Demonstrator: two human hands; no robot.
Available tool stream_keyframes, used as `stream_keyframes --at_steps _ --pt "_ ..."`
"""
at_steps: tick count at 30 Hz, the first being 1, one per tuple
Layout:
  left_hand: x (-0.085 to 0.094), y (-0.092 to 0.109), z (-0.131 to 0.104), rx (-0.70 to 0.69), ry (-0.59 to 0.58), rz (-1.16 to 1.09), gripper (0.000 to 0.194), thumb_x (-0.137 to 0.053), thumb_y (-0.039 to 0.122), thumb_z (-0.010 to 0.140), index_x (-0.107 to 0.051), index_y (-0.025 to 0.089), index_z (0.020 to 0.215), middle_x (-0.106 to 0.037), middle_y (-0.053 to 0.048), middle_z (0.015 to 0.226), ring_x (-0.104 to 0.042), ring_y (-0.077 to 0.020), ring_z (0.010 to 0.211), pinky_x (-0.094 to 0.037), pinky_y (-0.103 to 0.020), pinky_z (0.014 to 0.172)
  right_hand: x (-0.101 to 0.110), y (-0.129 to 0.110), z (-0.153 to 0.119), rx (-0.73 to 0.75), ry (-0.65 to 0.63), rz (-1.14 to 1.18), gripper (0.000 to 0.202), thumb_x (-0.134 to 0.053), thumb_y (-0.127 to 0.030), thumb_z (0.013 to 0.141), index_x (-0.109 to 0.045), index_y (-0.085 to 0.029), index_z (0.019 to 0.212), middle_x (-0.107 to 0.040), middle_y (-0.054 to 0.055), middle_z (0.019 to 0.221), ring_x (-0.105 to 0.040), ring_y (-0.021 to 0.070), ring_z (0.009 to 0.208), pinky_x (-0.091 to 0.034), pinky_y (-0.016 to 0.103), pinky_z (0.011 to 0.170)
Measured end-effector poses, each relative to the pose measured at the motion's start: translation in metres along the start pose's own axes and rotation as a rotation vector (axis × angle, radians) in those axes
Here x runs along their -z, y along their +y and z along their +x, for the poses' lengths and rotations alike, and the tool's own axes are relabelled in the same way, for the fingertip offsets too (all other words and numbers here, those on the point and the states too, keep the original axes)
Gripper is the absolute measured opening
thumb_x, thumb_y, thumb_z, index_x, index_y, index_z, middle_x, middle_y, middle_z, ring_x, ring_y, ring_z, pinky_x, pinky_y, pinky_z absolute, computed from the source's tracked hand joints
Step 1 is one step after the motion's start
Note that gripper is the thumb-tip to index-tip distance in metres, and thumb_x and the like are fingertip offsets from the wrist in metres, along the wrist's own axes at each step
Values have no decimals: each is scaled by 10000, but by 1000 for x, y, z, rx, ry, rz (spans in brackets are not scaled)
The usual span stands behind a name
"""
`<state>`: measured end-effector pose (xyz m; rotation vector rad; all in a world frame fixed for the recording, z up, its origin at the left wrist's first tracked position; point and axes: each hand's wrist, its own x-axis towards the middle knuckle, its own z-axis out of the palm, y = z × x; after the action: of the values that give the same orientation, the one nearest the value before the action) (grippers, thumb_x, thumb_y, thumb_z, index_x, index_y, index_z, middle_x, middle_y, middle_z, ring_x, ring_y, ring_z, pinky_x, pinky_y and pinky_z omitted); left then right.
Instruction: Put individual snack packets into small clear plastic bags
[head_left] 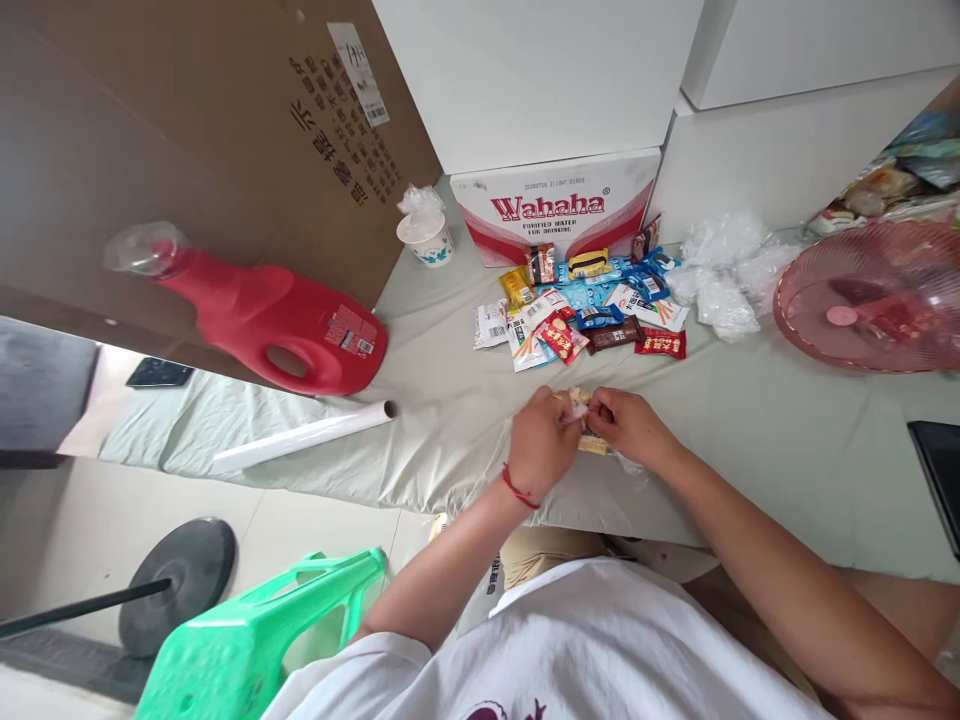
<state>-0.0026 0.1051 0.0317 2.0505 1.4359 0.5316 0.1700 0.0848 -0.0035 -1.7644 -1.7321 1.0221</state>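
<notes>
My left hand point(541, 440) and my right hand point(628, 424) meet over the near edge of a cloth-covered table point(450, 400). Both pinch a small yellow snack packet point(583, 412) inside a thin clear plastic bag; part of the packet is hidden by my fingers. A red cord circles my left wrist. Farther back lies a pile of several small snack packets point(581, 310), blue, red, brown, yellow and white.
A red jug point(277, 325) lies on its side at left, with a white roll point(300, 436) in front of it. A paper cup point(427, 236), a Wahaha box point(559, 205), crumpled clear bags point(720, 270) and a pink fan point(874, 300) stand behind. A green stool point(255, 640) is below left.
</notes>
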Motion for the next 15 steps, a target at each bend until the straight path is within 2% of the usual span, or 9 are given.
stream_keyframes --at_steps 2,4,6,8,10,13,15 --pt "-13 12 -10 -20 -44 95 100 -580 155 897 -601 210 815 -604 -34 902 -598 -166 743 -428 -287 676 2 2 0 35 21 17 127 -549 -221 791 -455 -218 704 -525 -21 682 -456 139 643 -290 264 610" --pt "-23 15 -19 -39 -86 160 129 -525 175 948 -651 204 949 -648 -75 1034 -650 -188 822 -467 -299 705 7 6 -1 59 -11 84 119 -543 -240 776 -454 -218 700 -517 -24 679 -452 138 645 -298 260 608" --pt "-29 11 -26 -75 -116 195 207 -501 174 962 -667 208 1080 -662 -89 1162 -678 -207 932 -501 -305 743 14 12 0 42 -106 214 122 -557 -324 802 -534 -216 750 -519 -33 661 -453 137 626 -312 255 595" --pt "-31 6 -30 -127 -139 219 296 -492 165 960 -650 229 1202 -651 -80 1281 -676 -219 1047 -524 -307 788 25 18 2 -4 -156 333 217 -598 -427 807 -610 -212 829 -549 -34 667 -467 137 616 -330 254 584" --pt "-32 2 -32 -175 -162 251 359 -475 167 965 -621 244 1283 -637 -70 1345 -665 -224 1110 -538 -313 818 37 24 3 -49 -73 362 294 -638 -488 794 -649 -208 880 -606 -14 723 -504 145 643 -363 262 599" --pt "-32 3 -31 -208 -186 300 388 -441 182 984 -602 249 1331 -650 -73 1317 -671 -228 1095 -547 -329 833 52 32 0 -90 170 236 319 -627 -510 826 -676 -208 917 -667 27 816 -565 172 716 -426 296 667" --pt "-32 5 -29 -207 -203 315 401 -425 190 995 -595 252 1353 -658 -77 1290 -679 -224 1066 -548 -326 820 58 37 -6 -95 298 144 383 -583 -544 881 -696 -214 1041 -710 63 940 -619 215 848 -472 332 761"
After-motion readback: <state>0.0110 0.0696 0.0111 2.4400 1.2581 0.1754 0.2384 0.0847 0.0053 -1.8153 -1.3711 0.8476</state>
